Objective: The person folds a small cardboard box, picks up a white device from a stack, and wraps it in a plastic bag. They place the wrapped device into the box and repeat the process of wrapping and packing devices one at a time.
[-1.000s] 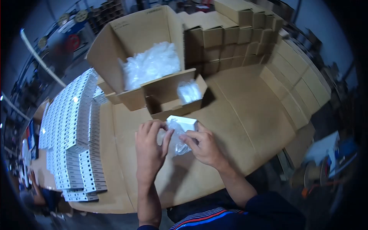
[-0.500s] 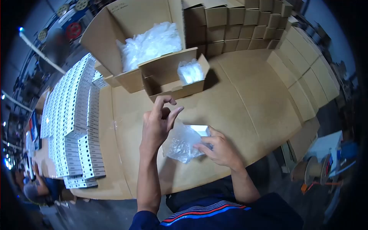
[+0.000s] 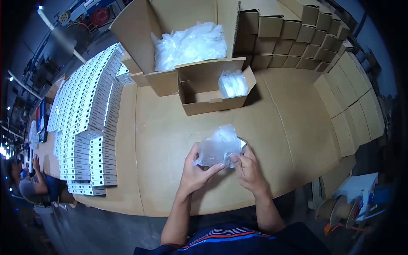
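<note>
Over the cardboard-covered table (image 3: 170, 123), both my hands hold a clear plastic bag (image 3: 219, 146). My left hand (image 3: 193, 173) grips its left side, thumb along the lower edge. My right hand (image 3: 250, 172) pinches the lower right of the bag with thumb and fingers. Between that hand and the bag shows a corner of a small white box (image 3: 242, 145), mostly hidden by the plastic. Beyond my hands stands an open brown carton (image 3: 202, 109) with several plastic-wrapped packs (image 3: 233, 85) at its right end.
A large open carton (image 3: 163, 85) at the back holds a heap of clear bags (image 3: 191, 46). Stacked white boxes (image 3: 85, 106) line the left side. Brown cartons (image 3: 293, 36) are piled at the back right, more cartons (image 3: 357, 110) at right. Another person (image 3: 38, 185) sits far left.
My left hand, raised with curled fingers before, has come down onto the bag's left side. The bag is lifted and turned toward the carton, covering more of the white box. The view has shifted.
</note>
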{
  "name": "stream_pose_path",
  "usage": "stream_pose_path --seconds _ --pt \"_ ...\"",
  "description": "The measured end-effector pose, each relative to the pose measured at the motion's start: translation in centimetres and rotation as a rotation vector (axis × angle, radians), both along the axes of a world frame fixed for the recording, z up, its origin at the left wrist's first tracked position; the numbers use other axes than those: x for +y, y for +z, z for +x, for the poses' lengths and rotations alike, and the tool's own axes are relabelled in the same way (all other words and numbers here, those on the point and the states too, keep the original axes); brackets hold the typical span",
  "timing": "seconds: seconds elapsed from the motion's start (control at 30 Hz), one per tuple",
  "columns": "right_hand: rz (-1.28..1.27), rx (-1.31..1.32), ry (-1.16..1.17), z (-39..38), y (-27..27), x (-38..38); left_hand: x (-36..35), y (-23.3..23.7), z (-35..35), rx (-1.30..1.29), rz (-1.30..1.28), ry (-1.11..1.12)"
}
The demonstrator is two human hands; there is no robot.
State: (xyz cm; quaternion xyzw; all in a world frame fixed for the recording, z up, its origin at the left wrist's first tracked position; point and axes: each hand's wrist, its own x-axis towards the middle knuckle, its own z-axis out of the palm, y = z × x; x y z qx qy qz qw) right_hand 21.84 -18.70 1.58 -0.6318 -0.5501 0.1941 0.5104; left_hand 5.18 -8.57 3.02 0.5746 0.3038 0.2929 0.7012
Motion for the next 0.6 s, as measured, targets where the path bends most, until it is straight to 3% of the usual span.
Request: stream_pose_path --seconds 0.07,0.1,0.2,0.33,0.4,0.47,0.53,0.6 --pt "0.014 -0.025 0.021 -0.2 -0.1 0.1 0.1 -1.1 0.5 -0.05 0.038 -0.022" --pt "0.019 -0.04 0.016 -0.6 -0.1 0.2 -0.8 -1.4 1.1 -0.242 0.013 0.063" --pt "-0.03 -0.045 0.058 -0.7 -0.1 -0.1 -0.8 -3.0 0.2 -0.046 0.16 -0.01" --pt "-0.158 -0.099 0.104 0.6 0.3 -1.0 -0.5 -3.0 -0.2 -0.13 0.022 -0.073" --pt "-0.212 -0.11 0.085 2.3 2.6 -1.4 -0.7 -2.8 -0.5 -0.163 0.126 -0.008" --pt "-0.019 0.066 0.022 4.1 2.3 -1.3 -0.4 -3.4 -0.9 -0.1 0.242 0.001" --pt "0.139 0.188 -0.17 4.4 2.7 -1.1 -0.7 -2.4 -0.8 -0.006 0.195 0.029" --pt "0.344 0.311 -0.113 4.0 4.5 0.1 -0.7 -2.9 -0.8 0.075 0.229 0.024"
